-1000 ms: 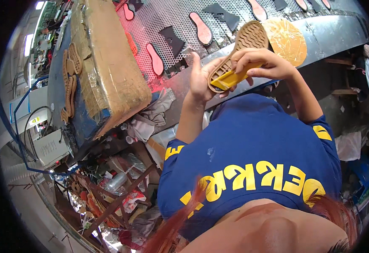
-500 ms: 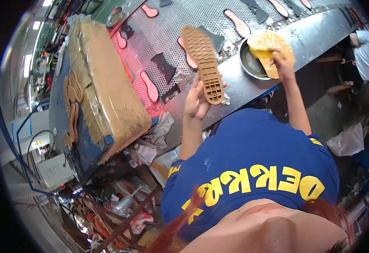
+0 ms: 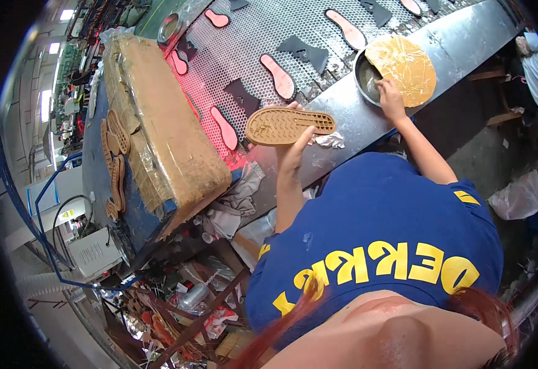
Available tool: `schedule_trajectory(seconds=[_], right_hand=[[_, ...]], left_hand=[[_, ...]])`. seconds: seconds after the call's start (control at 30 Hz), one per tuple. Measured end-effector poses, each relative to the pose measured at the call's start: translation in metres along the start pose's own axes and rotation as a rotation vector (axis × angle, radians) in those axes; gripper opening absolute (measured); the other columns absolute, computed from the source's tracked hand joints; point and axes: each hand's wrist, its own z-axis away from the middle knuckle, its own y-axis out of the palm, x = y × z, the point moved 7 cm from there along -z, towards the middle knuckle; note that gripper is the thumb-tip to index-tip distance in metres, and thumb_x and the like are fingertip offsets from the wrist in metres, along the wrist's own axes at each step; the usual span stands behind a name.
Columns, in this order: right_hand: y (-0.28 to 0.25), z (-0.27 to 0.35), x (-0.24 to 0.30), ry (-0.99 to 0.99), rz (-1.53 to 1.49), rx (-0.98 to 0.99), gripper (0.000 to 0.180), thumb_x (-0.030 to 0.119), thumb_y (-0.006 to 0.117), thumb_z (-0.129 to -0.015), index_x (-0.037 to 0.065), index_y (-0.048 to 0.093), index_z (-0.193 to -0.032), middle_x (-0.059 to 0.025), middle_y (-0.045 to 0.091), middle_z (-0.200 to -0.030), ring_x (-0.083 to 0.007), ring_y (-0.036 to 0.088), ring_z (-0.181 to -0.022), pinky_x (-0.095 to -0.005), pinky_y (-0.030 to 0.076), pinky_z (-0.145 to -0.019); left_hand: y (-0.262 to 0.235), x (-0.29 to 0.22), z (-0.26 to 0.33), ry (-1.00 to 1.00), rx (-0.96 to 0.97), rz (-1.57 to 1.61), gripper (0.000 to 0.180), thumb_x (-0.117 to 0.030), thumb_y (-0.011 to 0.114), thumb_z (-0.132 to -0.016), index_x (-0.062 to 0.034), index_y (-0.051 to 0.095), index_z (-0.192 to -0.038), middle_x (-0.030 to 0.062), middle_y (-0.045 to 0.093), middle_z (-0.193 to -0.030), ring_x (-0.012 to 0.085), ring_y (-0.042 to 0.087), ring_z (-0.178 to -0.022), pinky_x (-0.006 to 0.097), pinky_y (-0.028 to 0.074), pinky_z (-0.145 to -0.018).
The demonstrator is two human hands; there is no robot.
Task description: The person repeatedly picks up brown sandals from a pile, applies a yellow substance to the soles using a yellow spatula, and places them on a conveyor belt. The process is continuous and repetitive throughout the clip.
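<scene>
A tan shoe sole (image 3: 284, 127) rests crosswise in my left hand (image 3: 291, 154), its treaded face turned up and my thumb over its right end. At the metal bowl (image 3: 359, 79), my right hand (image 3: 392, 101) has its fingers drawn together by the opening. Whatever those fingers hold, if anything, I cannot make out. A yellowish-brown rounded lid (image 3: 409, 71), streaked with white, covers the bowl's right part and lies right beside my right hand. Just beyond the sole, a pink insole with a dark edge (image 3: 277, 77) lies on the mesh belt (image 3: 253, 46).
More pink insoles (image 3: 224, 128) and black cut pieces (image 3: 242, 97) are spread over the belt. A smooth metal ledge (image 3: 459, 52) runs along its near side. On the left stands a taped cardboard box (image 3: 167, 117), with several tan soles (image 3: 116, 132) beside it.
The sole has swung from upright to sideways and come lower in my left hand. My right hand has moved from over the yellowish lid down to the bowl's opening.
</scene>
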Motion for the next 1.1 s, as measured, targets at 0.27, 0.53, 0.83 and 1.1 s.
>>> schedule_trajectory(seconds=[0.27, 0.53, 0.83, 1.1], right_hand=[[0.003, -0.003, -0.022, 0.446, -0.873, 0.159, 0.018, 0.013, 0.055, -0.097, 0.003, 0.067, -0.107, -0.0036, 0.062, -0.083, -0.0116, 0.058, -0.069, -0.0233, 0.045, -0.064], [-0.103, -0.031, 0.150, 0.117, -1.044, -0.135, 0.030, 0.025, 0.053, -0.100, -0.003, 0.062, -0.105, -0.0109, 0.061, -0.099, -0.0184, 0.062, -0.085, -0.0269, 0.048, -0.083], [-0.115, -0.009, 0.230, -0.355, -0.472, -0.035, 0.029, 0.027, 0.068, -0.090, -0.001, 0.067, -0.097, -0.0135, 0.060, -0.096, -0.0252, 0.061, -0.089, -0.0325, 0.049, -0.078], [-0.109, -0.002, 0.248, -0.420, -0.404, -0.041, 0.027, 0.025, 0.071, -0.086, 0.001, 0.067, -0.099, -0.0131, 0.061, -0.097, -0.0256, 0.062, -0.086, -0.0334, 0.051, -0.074]], left_hand=[[0.004, -0.029, 0.017, 0.322, 0.048, -0.012, 0.073, 0.008, 0.064, -0.078, -0.0012, 0.032, -0.143, 0.0162, 0.043, -0.143, 0.0269, 0.043, -0.132, 0.040, 0.038, -0.109], [0.012, -0.042, 0.015, 0.443, 0.077, -0.100, 0.087, 0.008, 0.061, -0.073, -0.0044, 0.017, -0.147, 0.0191, 0.036, -0.145, 0.0312, 0.040, -0.135, 0.046, 0.033, -0.113], [0.033, -0.070, 0.026, 0.647, 0.050, -0.449, 0.092, 0.012, 0.058, -0.066, -0.0068, 0.012, -0.143, 0.0215, 0.030, -0.145, 0.0377, 0.031, -0.139, 0.048, 0.037, -0.112], [0.055, -0.079, 0.032, 0.463, 0.116, -0.918, 0.086, 0.003, 0.065, -0.074, -0.0084, 0.015, -0.143, 0.0186, 0.035, -0.141, 0.0295, 0.033, -0.137, 0.044, 0.027, -0.116]])
